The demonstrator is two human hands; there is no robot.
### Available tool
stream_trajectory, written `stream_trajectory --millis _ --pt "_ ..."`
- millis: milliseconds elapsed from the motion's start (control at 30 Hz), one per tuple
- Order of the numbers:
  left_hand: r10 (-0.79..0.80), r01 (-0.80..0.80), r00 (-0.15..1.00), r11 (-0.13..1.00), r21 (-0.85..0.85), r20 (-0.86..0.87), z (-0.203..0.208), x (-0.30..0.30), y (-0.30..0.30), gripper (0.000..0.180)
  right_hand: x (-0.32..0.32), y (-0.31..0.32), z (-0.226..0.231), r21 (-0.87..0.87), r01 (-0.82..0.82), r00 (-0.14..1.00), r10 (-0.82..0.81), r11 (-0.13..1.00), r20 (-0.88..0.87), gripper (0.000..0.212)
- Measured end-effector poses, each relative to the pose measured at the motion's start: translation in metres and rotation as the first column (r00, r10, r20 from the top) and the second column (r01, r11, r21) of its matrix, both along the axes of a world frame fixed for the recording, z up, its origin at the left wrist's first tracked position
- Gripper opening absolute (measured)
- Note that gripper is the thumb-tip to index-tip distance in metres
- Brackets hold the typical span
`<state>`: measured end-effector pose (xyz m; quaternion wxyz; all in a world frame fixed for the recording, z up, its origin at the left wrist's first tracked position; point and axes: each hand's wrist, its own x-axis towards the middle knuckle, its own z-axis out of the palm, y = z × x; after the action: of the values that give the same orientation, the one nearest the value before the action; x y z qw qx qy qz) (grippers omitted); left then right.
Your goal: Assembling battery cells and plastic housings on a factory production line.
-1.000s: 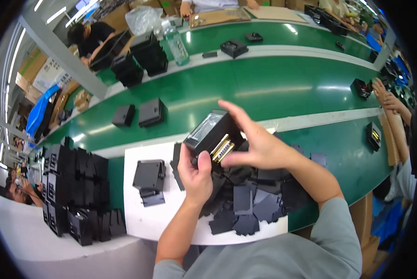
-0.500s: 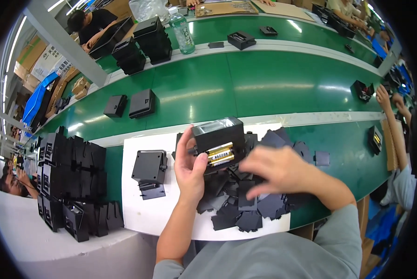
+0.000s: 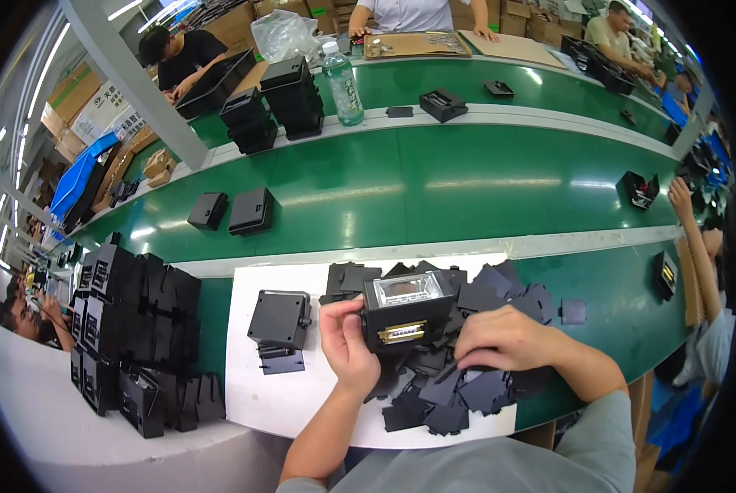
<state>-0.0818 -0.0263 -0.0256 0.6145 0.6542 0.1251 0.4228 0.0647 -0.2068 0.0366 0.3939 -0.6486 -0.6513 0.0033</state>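
Note:
My left hand (image 3: 350,345) grips a black plastic box (image 3: 413,316) by its left side, above the white board. The box has a clear window on top and an open battery compartment facing me, where gold-coloured batteries (image 3: 402,332) show. To its right, my right hand (image 3: 503,338) reaches down into a pile of thin flat black plastic covers (image 3: 442,390). Its fingers are curled together with the tips against the pile; whatever they pinch is hidden. Left of my left hand, another black box (image 3: 279,319) lies on the board, with flat black covers (image 3: 282,361) beside it.
Stacked black boxes (image 3: 138,329) stand at the left. Beyond the white board (image 3: 249,403) runs a green conveyor belt (image 3: 327,181) carrying several black boxes. A bottle (image 3: 343,86) stands across it. Co-workers sit on the far side; another person's arm (image 3: 701,246) extends at the right.
The box in my left hand has tilted, so its window shows more and its batteries less. My right hand has lowered onto the pile, its fingers curling in. The whole view has shifted.

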Motion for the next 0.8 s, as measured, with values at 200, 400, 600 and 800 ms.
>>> stream_trajectory --millis 200,400,600,800 --pt "-0.001 0.012 0.996 0.992 -0.124 0.087 0.008 0.007 -0.012 0.01 -0.016 0.002 0.016 0.081 0.237 0.923 -0.199 0.968 -0.33 0.019" --pt "-0.085 0.133 0.981 0.95 -0.284 0.173 0.008 0.005 -0.009 0.009 -0.024 0.023 0.02 0.066 0.198 0.848 -0.137 0.978 -0.513 0.02" --pt "-0.046 0.094 0.985 0.951 -0.293 0.165 0.011 0.004 -0.004 0.029 -0.018 0.04 0.025 0.053 0.142 0.844 -0.094 0.988 -0.528 0.02" --pt "-0.255 0.247 0.967 0.921 -0.302 0.013 0.031 0.003 -0.002 0.045 -0.02 0.046 0.044 -0.194 0.144 0.687 -0.239 0.97 -0.686 0.019"
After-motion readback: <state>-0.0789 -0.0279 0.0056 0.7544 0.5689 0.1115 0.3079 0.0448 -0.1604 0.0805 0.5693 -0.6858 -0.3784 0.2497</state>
